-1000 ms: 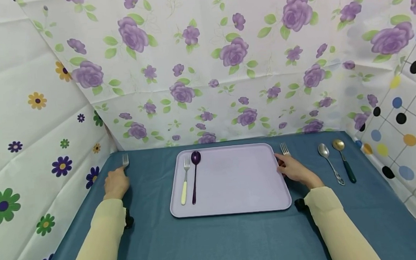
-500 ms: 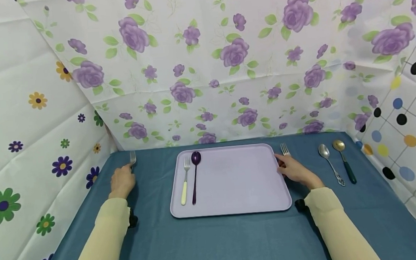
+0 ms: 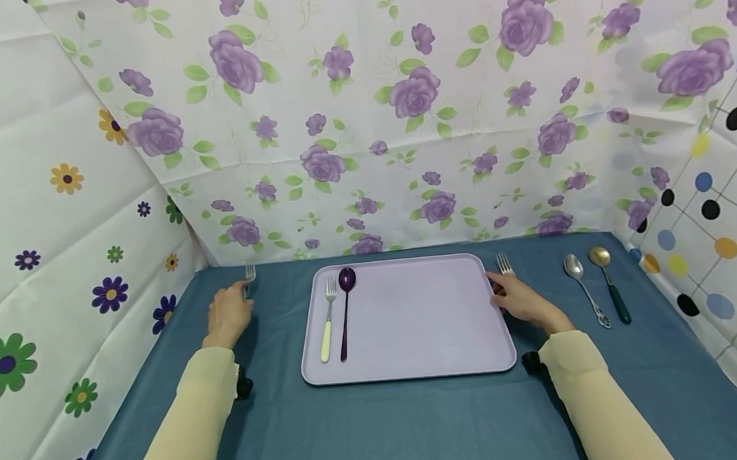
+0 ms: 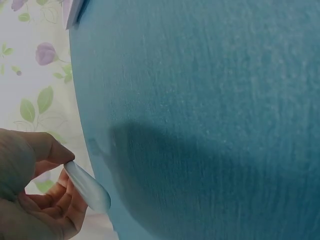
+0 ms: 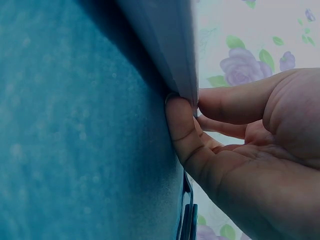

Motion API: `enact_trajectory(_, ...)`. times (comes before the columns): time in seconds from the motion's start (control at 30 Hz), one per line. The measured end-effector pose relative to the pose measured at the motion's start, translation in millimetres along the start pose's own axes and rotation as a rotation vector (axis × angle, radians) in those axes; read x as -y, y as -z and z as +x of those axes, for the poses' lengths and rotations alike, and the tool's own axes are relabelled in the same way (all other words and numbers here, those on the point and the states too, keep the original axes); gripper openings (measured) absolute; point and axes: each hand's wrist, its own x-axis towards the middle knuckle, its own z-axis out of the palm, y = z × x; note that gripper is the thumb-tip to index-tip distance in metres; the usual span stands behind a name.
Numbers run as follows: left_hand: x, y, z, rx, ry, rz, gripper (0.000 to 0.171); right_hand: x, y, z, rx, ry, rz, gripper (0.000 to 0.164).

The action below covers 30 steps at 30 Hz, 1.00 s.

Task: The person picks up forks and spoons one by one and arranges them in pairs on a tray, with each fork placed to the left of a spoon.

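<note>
In the head view, my left hand (image 3: 229, 317) is at the table's left side, gripping a fork (image 3: 250, 273) with its tines pointing away from me. The left wrist view shows the fork's pale handle (image 4: 90, 191) pinched between thumb and fingers, above the cloth. My right hand (image 3: 526, 300) pinches the right rim of a lilac tray (image 3: 424, 318); up close, thumb and fingers are on either side of the tray edge (image 5: 172, 45). On the tray's left part lie a fork with a pale yellow handle (image 3: 327, 340) and a dark purple spoon (image 3: 347, 280).
Beyond my right hand lies another fork (image 3: 504, 264), its handle hidden by the hand. Further right are a silver spoon (image 3: 574, 268) and a gold spoon with a green handle (image 3: 619, 303). A blue cloth (image 3: 380, 426) covers the table; patterned sheets (image 3: 378, 187) hang behind and beside it.
My left hand has moved to the right with the fork, toward the tray. My right hand, the tray and the other cutlery have stayed put.
</note>
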Motion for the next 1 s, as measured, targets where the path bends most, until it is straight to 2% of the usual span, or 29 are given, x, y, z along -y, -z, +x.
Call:
enact_trajectory(0.23, -1.0, -0.8, -2.2, 0.000, -0.001, -0.030, 0.048, 1.7, 0.2, -1.0, 0.001, -0.016, 0.003, 0.061)
enact_trajectory(0.73, -10.3, -3.3, -2.8, 0.011, 0.005, -0.043, 0.048, -0.2, -0.1, -0.9, -0.003, 0.004, 0.001, 0.062)
enact_trajectory(1.0, -15.8, -4.8, -0.4, 0.004, -0.038, -0.035, 0.047, 0.8, -0.9, -1.0, -0.008, -0.006, 0.000, 0.062)
